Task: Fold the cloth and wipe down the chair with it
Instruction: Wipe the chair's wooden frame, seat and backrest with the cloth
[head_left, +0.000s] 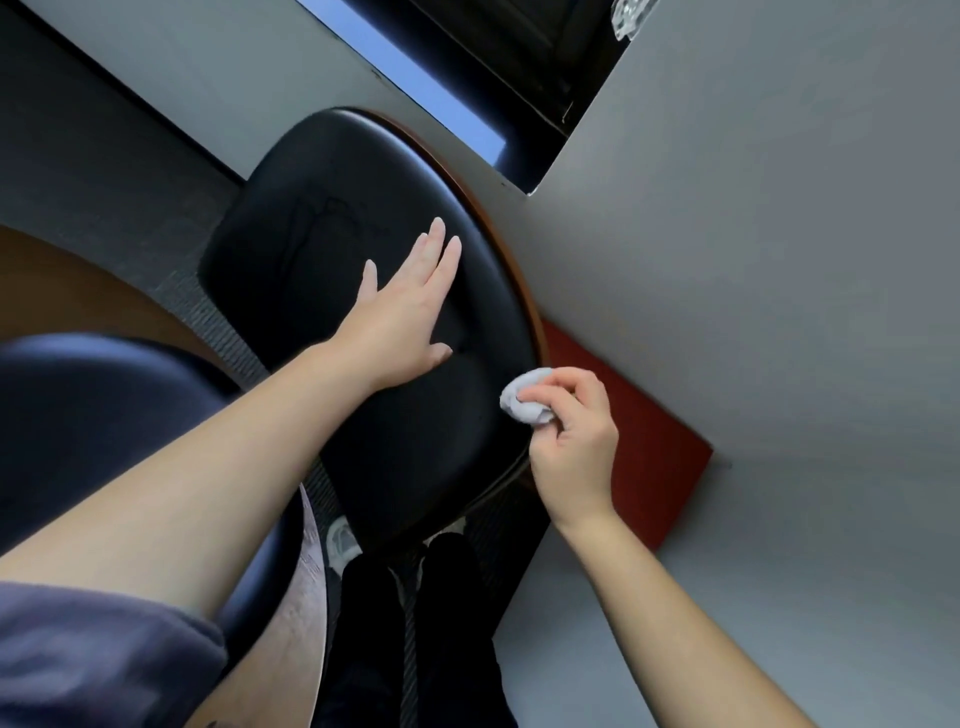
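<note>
As we look down, our left hand (402, 306) lies flat, fingers straight, steadying the black chair (332, 260), while our right hand (569, 431) pinches the bunched cloth (522, 402) at its edge.

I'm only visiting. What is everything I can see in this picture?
chair: one, black padding with brown rim, centre
cloth: one, pale grey, bunched, at the chair's right edge
second chair: one, dark blue, lower left
grey surface: one, grey, right side
red panel: one, red-brown, between chair and grey surface
carpet: grey, left of the chair
shoe: one, white, below the chair
left hand: one, flat on the chair, fingers straight
right hand: one, fingers curled round the cloth
</note>
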